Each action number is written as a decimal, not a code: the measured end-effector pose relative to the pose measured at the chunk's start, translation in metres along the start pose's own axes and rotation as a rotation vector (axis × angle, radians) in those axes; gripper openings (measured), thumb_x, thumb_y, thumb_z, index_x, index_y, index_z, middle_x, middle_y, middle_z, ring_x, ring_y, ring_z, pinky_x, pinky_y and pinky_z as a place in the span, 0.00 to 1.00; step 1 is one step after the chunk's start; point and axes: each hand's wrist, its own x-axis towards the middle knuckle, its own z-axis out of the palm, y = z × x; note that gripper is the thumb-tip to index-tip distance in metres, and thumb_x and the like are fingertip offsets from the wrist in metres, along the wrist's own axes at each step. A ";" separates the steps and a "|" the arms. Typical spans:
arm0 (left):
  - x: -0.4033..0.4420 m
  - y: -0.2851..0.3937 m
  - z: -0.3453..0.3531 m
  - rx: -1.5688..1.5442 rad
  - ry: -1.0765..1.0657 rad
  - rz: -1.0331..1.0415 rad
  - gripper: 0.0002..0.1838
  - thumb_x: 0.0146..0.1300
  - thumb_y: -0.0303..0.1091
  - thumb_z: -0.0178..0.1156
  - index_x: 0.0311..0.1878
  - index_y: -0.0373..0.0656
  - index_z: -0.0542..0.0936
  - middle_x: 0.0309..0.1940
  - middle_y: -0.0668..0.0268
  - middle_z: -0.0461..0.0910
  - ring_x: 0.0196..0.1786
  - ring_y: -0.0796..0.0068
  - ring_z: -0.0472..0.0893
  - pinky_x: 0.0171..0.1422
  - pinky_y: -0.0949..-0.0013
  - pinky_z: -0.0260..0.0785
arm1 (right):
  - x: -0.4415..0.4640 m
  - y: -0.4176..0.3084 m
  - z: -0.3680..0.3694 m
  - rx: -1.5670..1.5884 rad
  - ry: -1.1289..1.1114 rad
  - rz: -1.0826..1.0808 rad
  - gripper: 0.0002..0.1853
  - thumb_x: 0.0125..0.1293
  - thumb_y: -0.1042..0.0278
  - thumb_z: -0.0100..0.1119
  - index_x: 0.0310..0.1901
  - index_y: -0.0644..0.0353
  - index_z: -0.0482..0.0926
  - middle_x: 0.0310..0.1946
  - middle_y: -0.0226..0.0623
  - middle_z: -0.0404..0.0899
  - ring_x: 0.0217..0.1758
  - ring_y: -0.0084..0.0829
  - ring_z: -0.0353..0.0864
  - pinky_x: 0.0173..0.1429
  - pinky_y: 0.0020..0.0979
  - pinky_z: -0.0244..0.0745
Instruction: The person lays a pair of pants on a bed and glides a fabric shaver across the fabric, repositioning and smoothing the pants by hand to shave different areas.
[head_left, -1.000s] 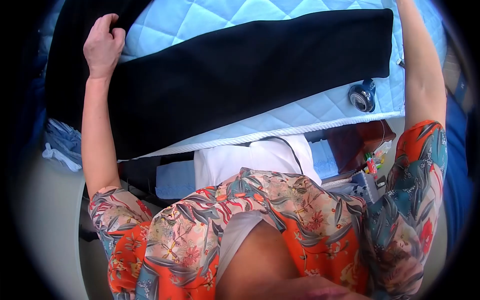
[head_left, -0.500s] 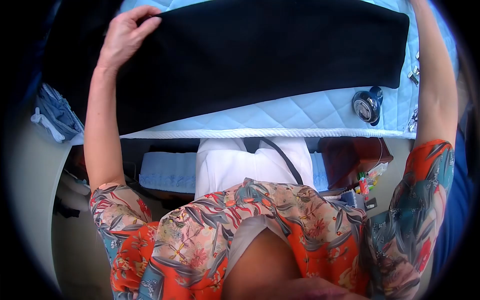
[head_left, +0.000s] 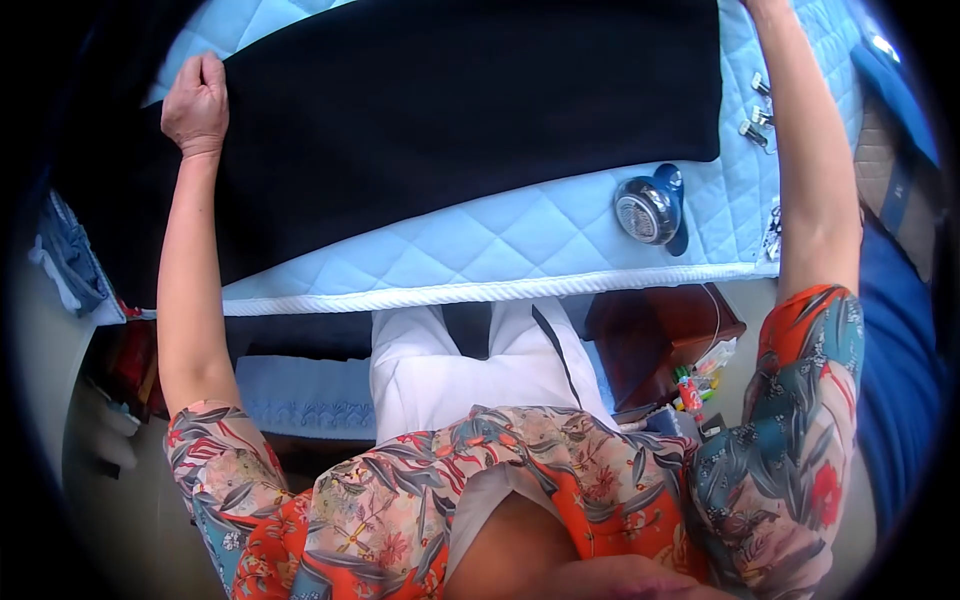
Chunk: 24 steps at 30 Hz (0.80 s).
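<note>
A long black cloth (head_left: 450,120) lies across a light blue quilted pad (head_left: 500,235). At the cloth's left part, my left hand (head_left: 197,105) is closed with its fingers curled round the black fabric. My right arm reaches up past the cloth's right end. Only the base of my right hand (head_left: 765,5) shows at the top edge, and its fingers are out of frame. A blue and silver round device (head_left: 648,212) rests on the pad below the cloth's right end.
Small metal clips (head_left: 758,115) lie on the pad near my right forearm. Folded blue clothes (head_left: 70,260) are at the left edge. Below the pad are a brown cabinet (head_left: 665,330), a blue lace-edged cloth (head_left: 305,390) and colored small items (head_left: 692,392).
My left hand has moved left and down from its earlier pinch on the edge, and its fingers have curled in. The cloth and device appear further left in view, with more clips visible.
</note>
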 end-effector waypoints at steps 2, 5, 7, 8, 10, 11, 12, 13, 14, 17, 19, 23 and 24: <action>0.003 -0.010 0.006 0.025 0.002 -0.008 0.16 0.64 0.46 0.53 0.25 0.47 0.73 0.24 0.63 0.78 0.27 0.55 0.77 0.28 0.57 0.69 | -0.029 0.008 -0.019 -0.042 -0.055 0.171 0.26 0.69 0.45 0.47 0.59 0.56 0.70 0.50 0.38 0.77 0.44 0.26 0.78 0.45 0.29 0.74; 0.000 -0.004 0.004 0.057 -0.004 -0.012 0.16 0.65 0.47 0.53 0.26 0.47 0.73 0.24 0.63 0.78 0.27 0.54 0.77 0.28 0.56 0.69 | -0.121 -0.037 0.022 -0.408 -0.015 0.136 0.24 0.62 0.50 0.59 0.55 0.57 0.74 0.41 0.33 0.79 0.34 0.22 0.76 0.37 0.23 0.72; -0.002 -0.005 0.007 0.077 -0.005 0.008 0.16 0.65 0.47 0.52 0.26 0.47 0.73 0.24 0.63 0.78 0.27 0.54 0.77 0.28 0.56 0.69 | -0.141 -0.055 0.031 -0.541 -0.174 0.139 0.22 0.58 0.58 0.64 0.51 0.61 0.76 0.37 0.32 0.79 0.31 0.20 0.75 0.33 0.21 0.69; -0.003 -0.006 0.008 0.089 -0.007 0.019 0.16 0.65 0.47 0.52 0.26 0.47 0.73 0.24 0.63 0.78 0.27 0.54 0.77 0.28 0.56 0.69 | -0.133 -0.043 0.020 -0.544 -0.178 0.160 0.22 0.57 0.60 0.65 0.51 0.61 0.76 0.37 0.32 0.79 0.32 0.21 0.75 0.33 0.22 0.69; -0.001 -0.014 0.013 0.107 -0.002 0.018 0.16 0.65 0.47 0.52 0.26 0.48 0.73 0.24 0.63 0.78 0.27 0.54 0.78 0.29 0.57 0.69 | -0.127 -0.042 0.028 -0.548 -0.188 0.206 0.22 0.56 0.62 0.66 0.50 0.63 0.76 0.38 0.34 0.79 0.35 0.22 0.76 0.35 0.23 0.69; 0.000 -0.015 0.015 0.116 -0.002 0.022 0.16 0.65 0.48 0.52 0.27 0.48 0.74 0.25 0.63 0.78 0.27 0.54 0.78 0.29 0.57 0.69 | -0.130 -0.036 0.028 -0.402 -0.057 0.165 0.21 0.56 0.63 0.66 0.50 0.64 0.77 0.41 0.36 0.80 0.40 0.24 0.77 0.41 0.26 0.72; -0.001 -0.013 0.013 0.120 0.000 0.025 0.16 0.65 0.48 0.52 0.27 0.48 0.74 0.25 0.63 0.78 0.27 0.54 0.78 0.29 0.57 0.69 | -0.127 -0.028 0.026 -0.358 -0.061 0.156 0.22 0.56 0.63 0.66 0.50 0.64 0.77 0.42 0.37 0.80 0.42 0.26 0.77 0.44 0.27 0.72; -0.001 -0.011 0.012 0.120 0.006 0.026 0.16 0.65 0.48 0.52 0.27 0.48 0.74 0.24 0.63 0.78 0.27 0.55 0.78 0.29 0.57 0.69 | -0.120 -0.019 0.023 -0.317 -0.061 0.144 0.22 0.56 0.63 0.65 0.51 0.65 0.76 0.43 0.38 0.80 0.44 0.27 0.77 0.47 0.28 0.72; -0.001 -0.010 0.012 0.121 0.013 0.027 0.16 0.65 0.48 0.52 0.27 0.48 0.74 0.24 0.64 0.78 0.27 0.55 0.78 0.29 0.57 0.70 | -0.115 -0.011 0.018 -0.276 -0.062 0.131 0.22 0.56 0.63 0.65 0.51 0.66 0.76 0.45 0.39 0.79 0.46 0.28 0.77 0.50 0.28 0.72; -0.001 -0.011 0.014 0.111 0.019 0.042 0.16 0.66 0.48 0.51 0.27 0.49 0.75 0.24 0.63 0.78 0.27 0.55 0.78 0.29 0.57 0.70 | -0.108 0.002 0.025 -0.276 -0.045 0.000 0.25 0.58 0.63 0.63 0.55 0.68 0.73 0.48 0.42 0.78 0.52 0.33 0.75 0.58 0.30 0.69; -0.002 -0.011 0.016 0.078 0.024 0.052 0.15 0.65 0.47 0.52 0.27 0.49 0.74 0.24 0.63 0.78 0.26 0.55 0.78 0.29 0.58 0.70 | -0.113 0.019 0.024 -0.470 0.085 -0.212 0.25 0.60 0.63 0.62 0.56 0.68 0.72 0.50 0.44 0.77 0.53 0.36 0.75 0.59 0.31 0.68; 0.000 -0.008 0.015 0.139 0.005 0.049 0.12 0.63 0.44 0.54 0.28 0.49 0.75 0.24 0.64 0.78 0.29 0.57 0.78 0.31 0.58 0.70 | -0.184 -0.036 0.098 -0.916 0.317 -0.448 0.21 0.63 0.62 0.58 0.55 0.65 0.73 0.53 0.49 0.75 0.56 0.44 0.73 0.61 0.35 0.65; -0.001 -0.007 0.015 0.173 -0.044 0.010 0.09 0.62 0.42 0.56 0.31 0.50 0.77 0.27 0.65 0.79 0.32 0.60 0.79 0.36 0.58 0.70 | -0.203 -0.059 0.133 -0.927 0.308 -0.385 0.21 0.64 0.61 0.57 0.55 0.64 0.73 0.54 0.50 0.74 0.57 0.46 0.72 0.62 0.36 0.64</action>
